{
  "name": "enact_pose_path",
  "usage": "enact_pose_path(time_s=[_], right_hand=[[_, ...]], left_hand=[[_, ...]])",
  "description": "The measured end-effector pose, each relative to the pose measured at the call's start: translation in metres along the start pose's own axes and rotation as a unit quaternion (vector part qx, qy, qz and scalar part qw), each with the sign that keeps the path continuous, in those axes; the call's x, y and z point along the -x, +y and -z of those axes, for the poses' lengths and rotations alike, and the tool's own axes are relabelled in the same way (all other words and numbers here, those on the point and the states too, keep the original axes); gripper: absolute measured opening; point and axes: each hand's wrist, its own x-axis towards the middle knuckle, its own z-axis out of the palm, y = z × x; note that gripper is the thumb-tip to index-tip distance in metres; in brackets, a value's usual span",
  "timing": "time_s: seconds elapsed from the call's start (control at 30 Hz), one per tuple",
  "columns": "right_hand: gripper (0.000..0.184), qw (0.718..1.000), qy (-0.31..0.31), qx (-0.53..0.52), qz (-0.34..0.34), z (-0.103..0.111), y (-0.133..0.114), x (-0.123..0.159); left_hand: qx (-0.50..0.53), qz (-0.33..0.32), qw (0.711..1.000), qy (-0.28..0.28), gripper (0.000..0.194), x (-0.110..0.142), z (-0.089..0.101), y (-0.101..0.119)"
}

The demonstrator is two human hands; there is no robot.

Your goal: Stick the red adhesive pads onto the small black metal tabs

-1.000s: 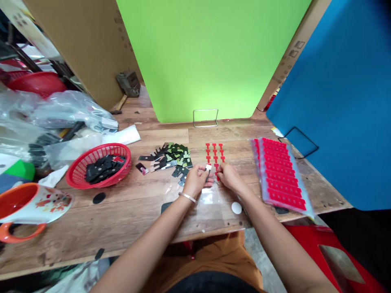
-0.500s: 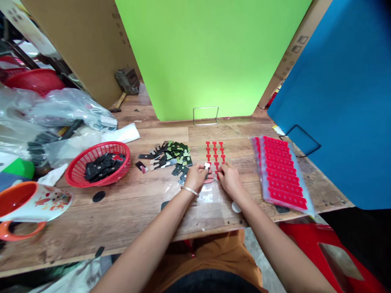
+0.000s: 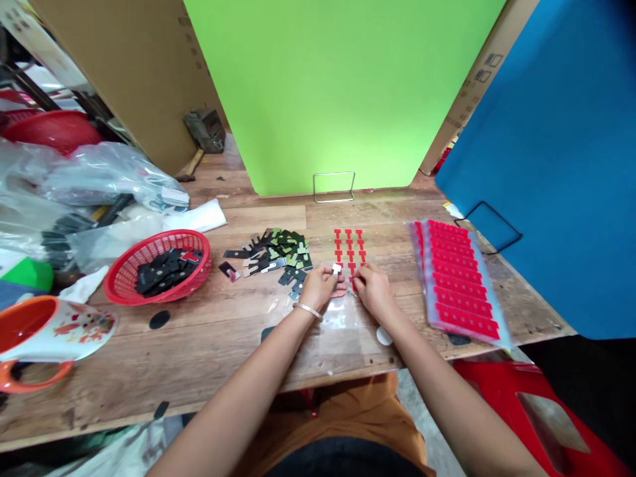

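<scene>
My left hand (image 3: pixel 320 286) is closed on a small metal plate (image 3: pixel 336 269) with a pale T-shaped end, thumb on top. Just right of it, my right hand (image 3: pixel 372 285) pinches at a red T-shaped piece (image 3: pixel 353 283) at the near end of several red T-shaped pieces (image 3: pixel 350 244) laid in columns on a clear sheet (image 3: pixel 342 318). Its fingertips partly cover that piece. A loose heap of notched metal plates (image 3: pixel 288 248), dark and shiny, lies beyond and left of my left hand.
At left stands a red basket (image 3: pixel 112 281) of black plates, with an orange-and-white mug (image 3: pixel 89 328) nearer me. Stacked sheets of red pieces (image 3: pixel 460 278) lie at right. A green board (image 3: pixel 348 99) and a blue board (image 3: pixel 561 165) stand behind the table (image 3: pixel 209 358).
Both hands stay almost in place, with the right fingertips still at the nearest red piece. The whole view has shifted very slightly.
</scene>
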Motion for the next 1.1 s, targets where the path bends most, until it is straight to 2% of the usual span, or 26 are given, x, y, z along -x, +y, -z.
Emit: enact_pose_path(time_s=[0.2, 0.33, 0.5, 0.57, 0.67, 0.77, 0.93, 1.1], right_hand=[[0.008, 1.0, 0.025, -0.009, -0.014, -0.001, 0.001, 0.002], [0.008, 0.992, 0.047, -0.106, -0.051, 0.004, 0.004, 0.003], [0.014, 0.962, 0.058, -0.241, -0.117, 0.015, 0.007, 0.003], [0.014, 0.941, 0.06, -0.302, -0.139, 0.018, 0.004, 0.006], [0.021, 0.89, 0.055, -0.415, -0.18, 0.018, -0.008, 0.016], [0.022, 0.863, 0.03, -0.466, -0.192, 0.013, -0.024, 0.03], [0.019, 0.864, 0.02, -0.474, -0.167, 0.005, -0.048, 0.046], [0.019, 0.882, 0.027, -0.443, -0.158, 0.0, -0.061, 0.053]], left_hand=[[-0.003, 0.003, 1.0, 0.002, 0.012, -0.001, -0.001, 0.0], [0.001, 0.011, 1.0, 0.005, 0.012, -0.003, -0.002, 0.0], [0.016, 0.014, 1.0, 0.011, 0.015, -0.001, -0.004, 0.003], [0.028, 0.013, 0.999, 0.01, 0.015, 0.005, -0.004, 0.006], [0.048, 0.011, 0.999, -0.001, 0.014, 0.023, -0.001, 0.011], [0.08, 0.025, 0.996, -0.021, 0.017, 0.05, 0.004, 0.012], [0.135, 0.053, 0.988, -0.043, 0.027, 0.082, 0.01, 0.007], [0.148, 0.038, 0.988, -0.03, 0.026, 0.089, 0.011, 0.001]])
